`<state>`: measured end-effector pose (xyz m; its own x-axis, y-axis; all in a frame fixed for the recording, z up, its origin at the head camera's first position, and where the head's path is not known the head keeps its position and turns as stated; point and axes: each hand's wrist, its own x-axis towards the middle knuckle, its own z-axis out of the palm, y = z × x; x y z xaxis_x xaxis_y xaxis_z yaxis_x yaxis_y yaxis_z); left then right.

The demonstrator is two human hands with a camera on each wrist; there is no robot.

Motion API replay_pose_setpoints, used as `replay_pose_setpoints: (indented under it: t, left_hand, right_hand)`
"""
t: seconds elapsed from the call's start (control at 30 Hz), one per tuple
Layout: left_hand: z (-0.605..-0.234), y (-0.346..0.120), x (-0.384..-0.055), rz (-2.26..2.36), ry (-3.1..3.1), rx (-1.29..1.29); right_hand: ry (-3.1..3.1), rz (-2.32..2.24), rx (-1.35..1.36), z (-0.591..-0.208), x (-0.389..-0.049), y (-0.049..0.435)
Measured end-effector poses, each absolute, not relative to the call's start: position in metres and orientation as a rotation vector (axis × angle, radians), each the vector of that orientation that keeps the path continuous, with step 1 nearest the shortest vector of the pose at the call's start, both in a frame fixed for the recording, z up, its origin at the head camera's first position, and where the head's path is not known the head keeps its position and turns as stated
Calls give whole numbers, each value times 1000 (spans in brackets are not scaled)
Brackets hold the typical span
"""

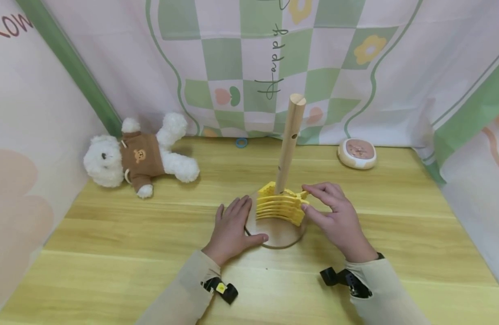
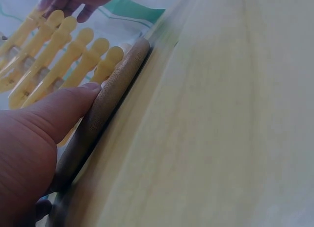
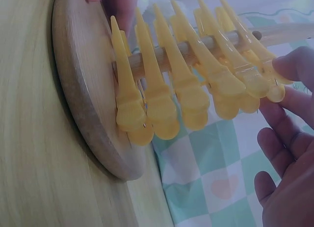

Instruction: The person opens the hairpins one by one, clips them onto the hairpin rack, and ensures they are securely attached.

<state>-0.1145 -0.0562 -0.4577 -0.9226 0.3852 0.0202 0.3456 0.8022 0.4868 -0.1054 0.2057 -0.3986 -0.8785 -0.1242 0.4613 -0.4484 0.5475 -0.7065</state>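
A wooden post (image 1: 289, 144) stands upright on a round wooden base (image 1: 279, 235). Several yellow plastic spring clips (image 1: 277, 208) are stacked around the lower part of the post, one above another. With thumb and forefinger, my right hand (image 1: 339, 220) pinches the handle end of the topmost clip (image 3: 252, 43); its other fingers are loosely bent. On the base's left side rests my left hand (image 1: 232, 231), fingers extended and thumb along the near rim. In the left wrist view that thumb (image 2: 64, 107) lies beside the lowest clip's handle (image 2: 110, 63).
A white plush toy (image 1: 141, 155) in a brown top lies at the back left of the wooden table (image 1: 111, 253). A small blue ring (image 1: 241, 142) is near the back curtain (image 1: 221, 58). A rounded beige-and-white device (image 1: 357, 153) sits at the back right.
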Motion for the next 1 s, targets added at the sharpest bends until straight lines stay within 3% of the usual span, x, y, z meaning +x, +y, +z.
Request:
replay_pose_setpoints:
  t: [1.0]
  left_hand:
    - [-460,-56,-115,763,2920,589]
  right_hand:
    - [-2411,1249,481,-401,-106,207]
